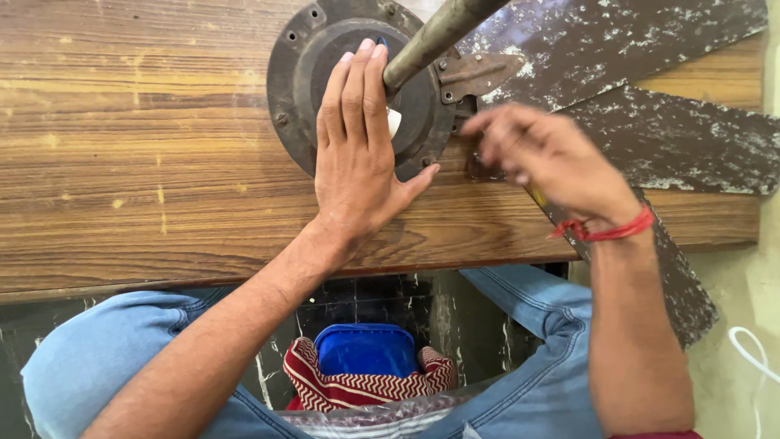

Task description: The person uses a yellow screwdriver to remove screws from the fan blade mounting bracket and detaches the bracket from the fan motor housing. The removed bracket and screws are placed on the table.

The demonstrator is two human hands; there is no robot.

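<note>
A dark round ceiling-fan motor housing (294, 65) lies on a wooden table (146, 154), its metal rod (431, 36) pointing up toward the camera. My left hand (357, 154) rests flat on the housing, fingers spread over its face. My right hand (544, 158), blurred, is closed around a small tool with a yellowish handle beside the bracket (475, 75) where a worn brown blade (617, 32) joins the housing. A red thread circles that wrist. A second blade (691, 138) and a third blade (682, 284) fan out to the right.
The table edge runs across the frame just above my blue-jeaned knees (89, 358). Between my legs on the dark floor sits a blue container (364, 349) wrapped in a red-and-white zigzag cloth (325, 390). A white cable (751, 354) lies at the far right.
</note>
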